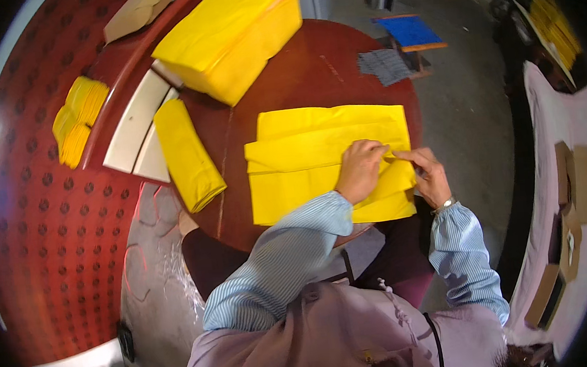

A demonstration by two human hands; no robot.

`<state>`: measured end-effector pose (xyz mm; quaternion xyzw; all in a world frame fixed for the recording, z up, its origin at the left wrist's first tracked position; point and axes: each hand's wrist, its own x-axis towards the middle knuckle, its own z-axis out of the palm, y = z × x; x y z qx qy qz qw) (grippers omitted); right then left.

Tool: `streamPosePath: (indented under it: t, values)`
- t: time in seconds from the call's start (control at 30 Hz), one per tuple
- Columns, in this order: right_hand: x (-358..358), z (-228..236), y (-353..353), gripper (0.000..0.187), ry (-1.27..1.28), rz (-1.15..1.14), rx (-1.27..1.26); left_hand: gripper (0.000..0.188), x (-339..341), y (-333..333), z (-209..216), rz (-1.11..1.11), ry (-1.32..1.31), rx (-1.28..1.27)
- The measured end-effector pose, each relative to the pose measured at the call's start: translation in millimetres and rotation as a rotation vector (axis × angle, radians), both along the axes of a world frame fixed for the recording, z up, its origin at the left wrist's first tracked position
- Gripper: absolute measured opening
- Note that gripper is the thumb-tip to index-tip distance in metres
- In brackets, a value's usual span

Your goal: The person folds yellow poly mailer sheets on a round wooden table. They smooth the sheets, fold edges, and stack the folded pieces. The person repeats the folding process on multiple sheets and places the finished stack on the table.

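Small yellow bundles [80,124] lie at far left. A long yellow bundle [186,154] rests on the left side of the round red table [338,56]; a large yellow stack [230,40] stands beyond it. The yellow cloth [288,158] lies on the table before the person. The left hand [361,170] rests upon it; grip cannot be determined. The right hand [428,173] grasps its right-side flap.

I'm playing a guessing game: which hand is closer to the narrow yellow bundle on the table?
Left. The left hand is right of the narrow bundle, on the yellow cloth; the right hand is farther right, at the cloth's right edge.
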<state>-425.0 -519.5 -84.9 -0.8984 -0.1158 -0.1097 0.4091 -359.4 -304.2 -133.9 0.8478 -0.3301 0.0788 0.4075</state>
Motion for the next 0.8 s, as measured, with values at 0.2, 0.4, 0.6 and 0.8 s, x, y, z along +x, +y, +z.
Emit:
streamPosePath:
  t: [0.2, 0.4, 0.6, 0.8]
  values:
    - [27.8, -1.8, 3.0, 0.031, -0.305, 0.041, -0.483, 0.032, -1.8, 2.6, 10.1, -0.034, 0.083, -0.019]
    - [32.2, 6.6, 5.5, 0.028, -0.113, 0.220, -0.291, 0.035, 7.9, 101.0, 27.5, -0.098, 0.054, 0.255]
    - [23.4, 2.5, 4.0, 0.027, -0.177, 0.149, -0.242, 0.048, 5.6, 190.7, 33.7, -0.024, 0.000, 0.320]
    - [12.7, -0.8, -2.4, 0.022, -0.029, 0.123, -0.275, 0.054, -3.7, 222.5, 42.9, -0.232, 0.145, 0.313]
